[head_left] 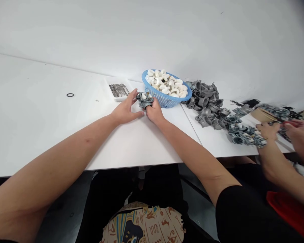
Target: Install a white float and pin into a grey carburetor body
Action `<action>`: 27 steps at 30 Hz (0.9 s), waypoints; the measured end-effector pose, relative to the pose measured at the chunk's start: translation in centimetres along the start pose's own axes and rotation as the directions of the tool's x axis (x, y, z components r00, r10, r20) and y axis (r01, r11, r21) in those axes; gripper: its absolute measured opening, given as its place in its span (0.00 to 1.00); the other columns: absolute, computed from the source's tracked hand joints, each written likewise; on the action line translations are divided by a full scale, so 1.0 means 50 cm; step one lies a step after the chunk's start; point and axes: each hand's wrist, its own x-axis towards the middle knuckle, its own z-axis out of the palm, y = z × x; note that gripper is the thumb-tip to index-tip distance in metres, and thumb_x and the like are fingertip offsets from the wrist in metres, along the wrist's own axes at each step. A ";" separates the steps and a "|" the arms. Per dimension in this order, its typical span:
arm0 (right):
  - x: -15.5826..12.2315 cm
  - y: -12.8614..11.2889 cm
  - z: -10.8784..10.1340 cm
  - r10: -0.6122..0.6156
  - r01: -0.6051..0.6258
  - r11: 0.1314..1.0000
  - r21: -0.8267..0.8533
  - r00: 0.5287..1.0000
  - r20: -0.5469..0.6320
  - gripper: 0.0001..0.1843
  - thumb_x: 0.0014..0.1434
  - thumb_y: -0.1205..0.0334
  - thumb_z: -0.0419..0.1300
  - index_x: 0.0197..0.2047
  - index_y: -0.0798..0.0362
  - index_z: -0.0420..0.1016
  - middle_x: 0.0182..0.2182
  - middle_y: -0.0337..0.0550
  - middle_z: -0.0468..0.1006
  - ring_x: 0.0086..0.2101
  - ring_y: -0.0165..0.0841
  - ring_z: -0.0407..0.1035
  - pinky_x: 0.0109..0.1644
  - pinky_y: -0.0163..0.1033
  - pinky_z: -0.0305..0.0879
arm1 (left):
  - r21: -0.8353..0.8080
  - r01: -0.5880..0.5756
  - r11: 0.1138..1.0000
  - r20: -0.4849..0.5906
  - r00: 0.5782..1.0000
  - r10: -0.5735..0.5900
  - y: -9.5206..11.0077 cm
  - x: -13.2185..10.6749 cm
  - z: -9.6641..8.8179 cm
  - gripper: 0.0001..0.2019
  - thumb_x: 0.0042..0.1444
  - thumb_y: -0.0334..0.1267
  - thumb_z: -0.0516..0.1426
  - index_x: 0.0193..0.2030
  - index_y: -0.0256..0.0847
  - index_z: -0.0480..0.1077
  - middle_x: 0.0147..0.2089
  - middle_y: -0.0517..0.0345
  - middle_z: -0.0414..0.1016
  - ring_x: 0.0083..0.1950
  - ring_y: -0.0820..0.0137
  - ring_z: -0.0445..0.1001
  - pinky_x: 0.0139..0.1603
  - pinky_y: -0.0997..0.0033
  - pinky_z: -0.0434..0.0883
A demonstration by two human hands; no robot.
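Note:
A grey metal carburetor [144, 100] with a white float in it is held just above the white table, in front of the basket. My right hand [156, 112] is closed on its right side. My left hand [126, 109] is open at the left of the carburetor, thumb and fingers spread; whether a fingertip touches it I cannot tell. Right behind is a blue plastic basket [163, 99] heaped with white floats [167, 84]. A white tray [120, 99] of thin metal pins [118, 90] stands behind my left hand.
Grey metal bowls [204, 101] are piled right of the basket. Beside them lie several more carburetors [240, 135], where a co-worker's hands [268, 131] are at work. A black rubber ring [70, 95] lies on the table [40, 128] at left. A wall rises behind.

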 end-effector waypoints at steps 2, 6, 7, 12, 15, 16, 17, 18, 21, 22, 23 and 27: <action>-0.010 -0.022 0.008 0.060 -0.060 0.995 0.084 0.998 -0.002 0.15 0.55 0.66 0.54 0.47 0.49 0.59 0.32 0.36 0.73 0.32 0.30 0.69 0.38 0.39 0.70 | 0.022 -0.021 1.000 -0.009 1.000 0.021 0.009 -0.003 -0.001 0.60 0.49 0.54 0.66 0.77 0.46 0.31 0.79 0.40 0.39 0.77 0.50 0.50 0.74 0.47 0.54; -0.023 -0.077 -0.001 0.016 -0.033 0.981 0.191 0.996 0.091 0.12 0.57 0.66 0.55 0.45 0.48 0.60 0.27 0.32 0.70 0.28 0.29 0.68 0.29 0.34 0.65 | 0.123 -0.084 0.989 -0.050 0.995 0.091 0.019 -0.007 -0.006 0.64 0.48 0.59 0.67 0.77 0.51 0.24 0.80 0.46 0.34 0.79 0.53 0.40 0.75 0.50 0.51; -0.027 -0.093 -0.011 -0.019 0.000 0.979 0.204 0.996 0.093 0.12 0.57 0.65 0.56 0.44 0.48 0.61 0.26 0.32 0.70 0.27 0.28 0.67 0.28 0.34 0.65 | 0.143 -0.086 0.986 -0.041 0.995 0.093 0.020 -0.007 -0.007 0.66 0.47 0.59 0.67 0.77 0.51 0.23 0.80 0.46 0.33 0.79 0.53 0.39 0.75 0.49 0.51; -0.074 -0.156 -0.129 -0.183 0.175 0.957 0.233 0.983 0.011 0.10 0.56 0.59 0.62 0.40 0.48 0.65 0.27 0.33 0.70 0.23 0.26 0.62 0.26 0.35 0.62 | 0.251 0.047 0.967 0.056 0.996 -0.063 0.029 -0.014 -0.009 0.65 0.45 0.63 0.66 0.77 0.50 0.26 0.79 0.44 0.40 0.77 0.48 0.46 0.74 0.45 0.54; -0.134 -0.159 -0.245 -0.135 0.155 0.964 0.214 0.985 -0.104 0.13 0.51 0.59 0.65 0.39 0.48 0.66 0.26 0.34 0.69 0.23 0.26 0.60 0.25 0.34 0.58 | 0.332 0.145 0.932 0.106 0.976 -0.190 0.039 -0.017 -0.005 0.59 0.50 0.64 0.62 0.78 0.50 0.28 0.79 0.48 0.43 0.77 0.49 0.49 0.73 0.49 0.56; -0.158 -0.153 -0.289 -0.101 0.135 0.970 0.204 0.980 -0.171 0.14 0.49 0.59 0.65 0.39 0.48 0.66 0.25 0.34 0.69 0.23 0.26 0.59 0.26 0.35 0.58 | 0.342 0.170 0.924 0.099 0.972 -0.215 0.042 -0.017 -0.003 0.57 0.52 0.65 0.60 0.78 0.50 0.30 0.79 0.49 0.44 0.76 0.49 0.51 0.72 0.49 0.58; -0.183 -0.146 -0.334 -0.066 0.116 0.976 0.183 0.964 -0.259 0.15 0.48 0.59 0.65 0.39 0.48 0.67 0.24 0.33 0.67 0.22 0.25 0.58 0.26 0.35 0.58 | 0.343 0.197 0.918 0.098 0.965 -0.244 0.045 -0.017 -0.002 0.54 0.54 0.65 0.58 0.78 0.51 0.31 0.78 0.50 0.45 0.75 0.49 0.53 0.70 0.49 0.61; -0.208 -0.138 -0.379 -0.035 0.102 0.981 0.166 0.931 -0.363 0.16 0.46 0.60 0.66 0.37 0.49 0.66 0.23 0.32 0.66 0.22 0.25 0.57 0.26 0.35 0.58 | 0.342 0.223 0.913 0.103 0.957 -0.272 0.049 -0.016 0.000 0.52 0.55 0.66 0.56 0.78 0.53 0.32 0.78 0.52 0.46 0.74 0.48 0.56 0.68 0.50 0.63; -0.282 -0.109 -0.509 -0.011 0.102 0.988 0.113 0.785 -0.619 0.20 0.41 0.63 0.65 0.38 0.48 0.62 0.24 0.30 0.64 0.23 0.25 0.59 0.26 0.32 0.57 | 0.388 0.254 0.886 0.135 0.935 -0.328 0.061 -0.016 0.006 0.48 0.57 0.67 0.52 0.77 0.56 0.33 0.78 0.56 0.46 0.69 0.47 0.64 0.64 0.50 0.68; -0.305 -0.100 -0.548 -0.001 0.085 0.993 0.087 0.718 -0.696 0.20 0.42 0.64 0.64 0.39 0.47 0.61 0.24 0.29 0.64 0.22 0.24 0.58 0.24 0.30 0.55 | 0.430 0.237 0.871 0.146 0.934 -0.326 0.065 -0.017 0.009 0.47 0.58 0.67 0.51 0.77 0.56 0.33 0.78 0.57 0.46 0.69 0.46 0.64 0.65 0.49 0.66; -0.329 -0.090 -0.583 0.045 0.004 0.998 0.060 0.611 -0.790 0.20 0.44 0.63 0.64 0.39 0.47 0.61 0.23 0.29 0.65 0.20 0.23 0.56 0.22 0.29 0.52 | 0.478 0.206 0.854 0.158 0.936 -0.314 0.068 -0.019 0.013 0.47 0.59 0.67 0.50 0.77 0.54 0.34 0.78 0.57 0.46 0.70 0.44 0.62 0.66 0.47 0.64; -0.413 -0.044 -0.684 0.116 -0.158 0.986 0.058 0.385 -0.916 0.13 0.53 0.65 0.61 0.38 0.48 0.60 0.21 0.27 0.62 0.16 0.21 0.48 0.17 0.28 0.42 | 0.612 0.098 0.785 0.181 0.949 -0.260 0.056 -0.031 0.033 0.46 0.61 0.66 0.44 0.78 0.43 0.34 0.79 0.54 0.43 0.77 0.40 0.44 0.72 0.42 0.52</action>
